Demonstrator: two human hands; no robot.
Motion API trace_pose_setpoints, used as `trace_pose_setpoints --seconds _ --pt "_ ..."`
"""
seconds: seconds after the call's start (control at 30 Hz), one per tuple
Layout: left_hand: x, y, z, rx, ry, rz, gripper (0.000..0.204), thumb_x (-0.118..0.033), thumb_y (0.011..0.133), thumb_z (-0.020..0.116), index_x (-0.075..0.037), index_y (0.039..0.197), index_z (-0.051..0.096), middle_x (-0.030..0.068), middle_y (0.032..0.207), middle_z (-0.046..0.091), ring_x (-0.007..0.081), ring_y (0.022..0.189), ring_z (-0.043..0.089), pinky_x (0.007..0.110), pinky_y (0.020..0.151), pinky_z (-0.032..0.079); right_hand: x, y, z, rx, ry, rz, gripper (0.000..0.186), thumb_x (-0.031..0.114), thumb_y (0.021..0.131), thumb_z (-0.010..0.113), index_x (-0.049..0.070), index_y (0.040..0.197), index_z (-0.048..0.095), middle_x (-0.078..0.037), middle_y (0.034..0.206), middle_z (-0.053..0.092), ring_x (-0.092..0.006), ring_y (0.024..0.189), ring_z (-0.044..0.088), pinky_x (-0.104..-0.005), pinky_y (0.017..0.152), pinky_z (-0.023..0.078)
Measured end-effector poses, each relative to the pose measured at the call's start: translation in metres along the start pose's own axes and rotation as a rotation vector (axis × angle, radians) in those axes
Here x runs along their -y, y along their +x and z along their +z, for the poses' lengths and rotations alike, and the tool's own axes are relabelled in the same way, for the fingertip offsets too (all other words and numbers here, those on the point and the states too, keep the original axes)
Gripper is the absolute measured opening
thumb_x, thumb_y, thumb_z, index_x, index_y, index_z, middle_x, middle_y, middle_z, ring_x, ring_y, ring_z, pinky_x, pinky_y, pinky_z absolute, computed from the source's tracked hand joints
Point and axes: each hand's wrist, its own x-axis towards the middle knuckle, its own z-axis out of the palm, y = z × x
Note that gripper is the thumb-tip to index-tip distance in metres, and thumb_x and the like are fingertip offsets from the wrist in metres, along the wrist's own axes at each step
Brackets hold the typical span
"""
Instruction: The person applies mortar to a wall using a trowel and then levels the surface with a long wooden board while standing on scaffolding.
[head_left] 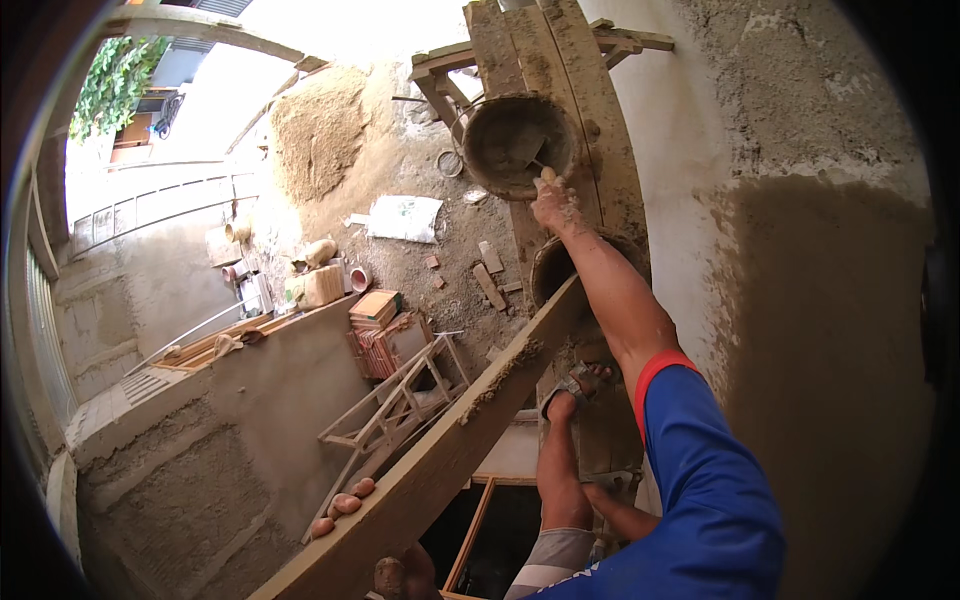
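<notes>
My right arm reaches forward, and my right hand [557, 208] is closed round the handle of a trowel [524, 148]. The trowel's blade rests inside a round, mortar-crusted tub [472, 150] on a plank scaffold. At the lower left, the fingers of my left hand [345, 503] curl over the edge of a long wooden straightedge [440, 445]. This board slants from the lower left up toward the scaffold, with wet mortar stuck along its upper edge. Its far end reaches a second tub [549, 272], partly hidden by my right forearm.
A plastered wall [820, 330], with a darker damp patch, rises at my right. I stand on scaffold planks [612, 130] high above the floor. Below are a sand heap [318, 130], a white sack [404, 218], stacked tiles [390, 345] and a wooden frame [400, 390].
</notes>
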Motion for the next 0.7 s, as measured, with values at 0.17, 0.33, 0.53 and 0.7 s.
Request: trace_pose_setpoints --seconds 0.17,0.33,0.53,0.7 --pt "-0.007 0.002 0.003 -0.024 0.100 0.014 0.074 -0.025 0.072 0.080 -0.017 0.133 0.039 0.0100 0.122 0.048 0.0339 0.123 0.043 0.050 0.109 0.032 0.010 -0.037 -0.022 -0.048 -0.116 -0.078 0.024 0.019 0.087 0.053 0.007 0.107 0.058 -0.019 0.106 0.060 -0.0400 0.100 0.060 -0.0477 0.084 0.050" --pt "-0.016 0.003 0.014 0.069 -0.110 0.055 0.091 -0.047 0.067 0.081 -0.016 0.139 0.035 0.0141 0.131 0.045 0.0388 0.124 0.045 0.055 0.107 0.031 -0.029 -0.155 -0.150 0.018 0.920 -0.010 0.038 0.021 0.088 0.054 0.005 0.123 0.053 -0.015 0.086 0.064 -0.0237 0.072 0.065 -0.0351 0.057 0.052" --pt "-0.025 -0.012 0.018 0.250 -0.012 0.159 0.096 -0.063 0.065 0.075 -0.011 0.137 0.035 0.0134 0.130 0.046 0.0384 0.123 0.045 0.054 0.106 0.032 -0.050 -0.338 -0.249 0.645 1.568 0.280 0.058 0.028 0.074 0.061 0.003 0.124 0.044 -0.013 0.085 0.063 -0.0200 0.058 0.063 -0.0276 0.046 0.049" --pt "-0.044 -0.035 0.022 0.278 0.294 0.188 0.086 -0.067 0.073 0.066 -0.005 0.128 0.043 0.0133 0.125 0.049 0.0305 0.117 0.050 0.046 0.100 0.039 -0.015 -0.451 -0.267 0.428 1.218 0.303 0.049 0.018 0.079 0.053 0.004 0.125 0.044 -0.003 0.072 0.054 -0.0126 0.051 0.049 -0.0270 0.042 0.041"
